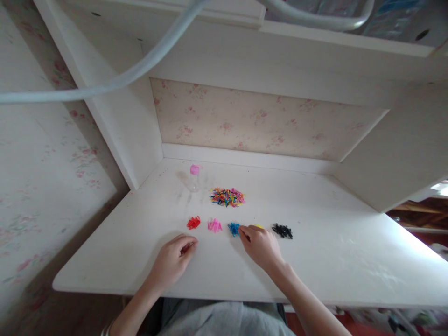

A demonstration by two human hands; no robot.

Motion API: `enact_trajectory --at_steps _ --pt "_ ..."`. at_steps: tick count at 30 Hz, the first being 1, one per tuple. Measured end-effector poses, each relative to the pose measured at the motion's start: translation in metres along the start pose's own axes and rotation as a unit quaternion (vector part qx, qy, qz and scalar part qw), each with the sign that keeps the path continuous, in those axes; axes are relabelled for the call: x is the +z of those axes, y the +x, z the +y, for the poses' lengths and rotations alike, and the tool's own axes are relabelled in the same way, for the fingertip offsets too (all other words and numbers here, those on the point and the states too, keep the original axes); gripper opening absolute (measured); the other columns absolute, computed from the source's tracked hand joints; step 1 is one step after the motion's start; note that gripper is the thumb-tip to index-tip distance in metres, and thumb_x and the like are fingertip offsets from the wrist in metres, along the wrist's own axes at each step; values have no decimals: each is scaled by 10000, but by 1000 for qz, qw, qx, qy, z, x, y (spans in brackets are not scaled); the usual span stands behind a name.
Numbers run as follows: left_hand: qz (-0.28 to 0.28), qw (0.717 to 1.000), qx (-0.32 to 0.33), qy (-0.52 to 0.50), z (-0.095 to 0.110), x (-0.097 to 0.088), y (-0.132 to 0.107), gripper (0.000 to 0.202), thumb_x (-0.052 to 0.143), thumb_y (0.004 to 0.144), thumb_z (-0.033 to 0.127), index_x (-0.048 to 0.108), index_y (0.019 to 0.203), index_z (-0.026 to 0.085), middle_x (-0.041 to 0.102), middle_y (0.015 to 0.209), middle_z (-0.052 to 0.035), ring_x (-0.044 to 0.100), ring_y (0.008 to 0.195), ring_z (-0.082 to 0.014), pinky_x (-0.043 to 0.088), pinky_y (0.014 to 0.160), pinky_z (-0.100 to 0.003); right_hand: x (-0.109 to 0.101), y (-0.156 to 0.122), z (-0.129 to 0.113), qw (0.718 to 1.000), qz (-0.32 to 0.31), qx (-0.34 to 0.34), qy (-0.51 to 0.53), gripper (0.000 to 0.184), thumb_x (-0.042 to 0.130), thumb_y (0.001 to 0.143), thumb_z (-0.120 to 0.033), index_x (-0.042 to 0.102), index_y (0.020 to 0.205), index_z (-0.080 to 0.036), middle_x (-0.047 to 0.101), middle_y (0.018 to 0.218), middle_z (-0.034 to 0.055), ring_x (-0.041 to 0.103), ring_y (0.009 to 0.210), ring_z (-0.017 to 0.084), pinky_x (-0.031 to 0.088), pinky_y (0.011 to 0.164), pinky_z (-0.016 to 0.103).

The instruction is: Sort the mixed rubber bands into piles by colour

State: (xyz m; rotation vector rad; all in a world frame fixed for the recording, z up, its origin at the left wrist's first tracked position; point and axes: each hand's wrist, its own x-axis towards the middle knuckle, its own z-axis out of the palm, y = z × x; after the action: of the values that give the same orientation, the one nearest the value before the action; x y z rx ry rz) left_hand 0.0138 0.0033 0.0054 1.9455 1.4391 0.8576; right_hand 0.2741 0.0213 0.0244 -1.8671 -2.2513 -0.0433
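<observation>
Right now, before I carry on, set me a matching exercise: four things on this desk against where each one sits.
Things:
1. red pile
2. blue pile
3. black pile
4. pink-capped bottle

Places:
a. right end of the row
b. at the fingertips of the right hand
c. back of the desk, left of the mixed pile
d. left end of the row, just beyond the left hand

Pairs: 1-d, 2-b, 3-a, 4-c.
</observation>
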Motion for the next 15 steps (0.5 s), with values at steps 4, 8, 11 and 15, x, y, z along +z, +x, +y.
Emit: enact_trajectory --at_steps 4,8,11,15 --pt "1 1000 -9 3 1 3 0 224 460 868 335 651 883 219 668 838 -14 597 718 -141 470 662 -228 -2 -5 3 1000 6 5 14 326 382 905 -321 666 753 -266 653 685 -3 580 607 117 259 511 212" --pt "-7 1000 6 15 18 5 8 225 461 873 342 642 882 208 663 810 -13 585 681 -132 459 643 -223 -4 -14 9 998 30 21 56 316 395 901 -306 673 756 -266 662 690 -6 591 608 120 279 516 209" --pt "-16 997 53 58 43 7 23 225 446 881 317 645 894 213 666 815 -17 583 685 -132 451 654 -225 -1 -25 14 990 57 32 123 298 400 903 -304 683 821 -265 662 686 -5 595 607 120 322 544 202" --pt "-46 983 106 145 72 18 58 217 443 875 277 653 890 224 679 862 -19 601 761 -139 447 718 -229 7 -47 23 974 72 46 211 314 393 910 -330 685 837 -242 643 646 4 570 562 118 364 564 199"
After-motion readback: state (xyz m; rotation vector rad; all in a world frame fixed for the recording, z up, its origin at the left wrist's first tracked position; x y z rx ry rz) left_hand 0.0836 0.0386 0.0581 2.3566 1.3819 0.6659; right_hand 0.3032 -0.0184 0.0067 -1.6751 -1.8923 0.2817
